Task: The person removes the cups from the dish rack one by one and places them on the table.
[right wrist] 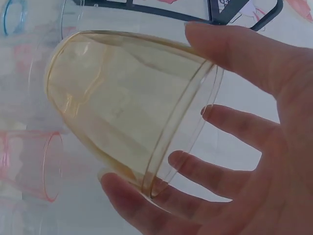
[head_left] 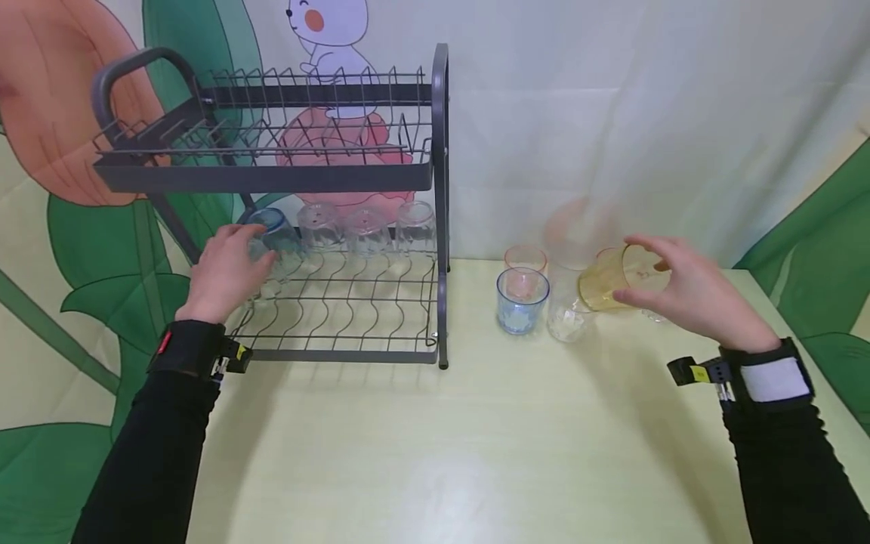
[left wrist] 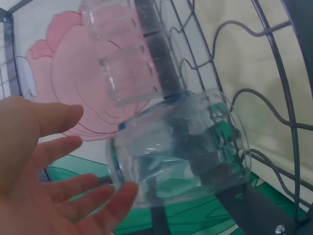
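Observation:
My left hand (head_left: 227,272) is at the left end of the rack's lower tier, beside an upside-down glass. In the left wrist view its fingers are spread loosely, fingertips right at the base of that see-through glass (left wrist: 181,156); blue shows along the base edge. A blue-based glass (head_left: 270,221) appears just past this hand in the head view. On the right, my right hand (head_left: 686,291) grips a yellow tumbler (head_left: 601,281) near its rim, thumb on one side and fingers on the other. The tumbler (right wrist: 122,103) is tilted on its side, its mouth toward the palm.
Several clear glasses (head_left: 367,230) stand inverted along the back of the dark two-tier dish rack (head_left: 272,179). On the table (head_left: 476,438) right of it stand a blue glass (head_left: 519,306), a pink-rimmed glass (head_left: 526,259) and a clear glass (head_left: 566,321).

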Demonstrator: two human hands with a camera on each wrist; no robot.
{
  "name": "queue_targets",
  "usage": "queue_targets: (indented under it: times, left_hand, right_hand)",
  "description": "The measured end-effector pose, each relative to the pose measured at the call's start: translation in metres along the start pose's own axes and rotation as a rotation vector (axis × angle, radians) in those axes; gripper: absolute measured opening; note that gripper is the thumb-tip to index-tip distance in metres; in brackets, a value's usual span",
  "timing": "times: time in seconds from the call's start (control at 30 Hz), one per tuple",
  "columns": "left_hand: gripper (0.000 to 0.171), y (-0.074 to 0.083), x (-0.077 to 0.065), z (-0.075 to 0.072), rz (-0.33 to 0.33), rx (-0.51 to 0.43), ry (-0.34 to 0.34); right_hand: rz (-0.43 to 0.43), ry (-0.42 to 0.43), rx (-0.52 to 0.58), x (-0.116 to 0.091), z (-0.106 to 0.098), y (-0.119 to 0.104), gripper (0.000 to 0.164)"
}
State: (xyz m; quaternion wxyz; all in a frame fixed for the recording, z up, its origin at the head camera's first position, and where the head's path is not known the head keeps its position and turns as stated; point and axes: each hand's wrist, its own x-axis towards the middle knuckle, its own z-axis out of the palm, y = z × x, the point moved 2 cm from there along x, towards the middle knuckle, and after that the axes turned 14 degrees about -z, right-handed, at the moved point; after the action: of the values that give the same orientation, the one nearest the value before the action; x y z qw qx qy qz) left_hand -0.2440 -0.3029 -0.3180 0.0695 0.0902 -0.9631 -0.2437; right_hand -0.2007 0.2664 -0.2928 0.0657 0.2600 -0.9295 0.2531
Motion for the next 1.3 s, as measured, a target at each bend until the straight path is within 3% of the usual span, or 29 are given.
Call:
queue_targets:
  times: [0.2, 0.47, 0.9, 1.3]
  left_hand:
    - [0.056, -0.004, 0.007, 0.002, -0.069, 0.090, -0.001]
    - [0.057, 0.005, 0.017, 0.005, -0.134, 0.182, -0.024]
    - [0.057, 0.002, 0.032, 0.010, -0.153, 0.280, -0.132]
    - [0.058, -0.001, 0.036, 0.011, -0.127, 0.272, -0.100]
  right_hand:
    - [0.008, 0.011, -0.093, -0.002, -0.001, 0.011, 0.076]
    - [0.111, -0.034, -0.162, -0.001, 0.012, 0.033, 0.073]
    - [0.196, -0.065, -0.113, 0.006, 0.041, 0.058, 0.075]
    - [0.292, -0.123, -0.116, 0.019, 0.061, 0.065, 0.076]
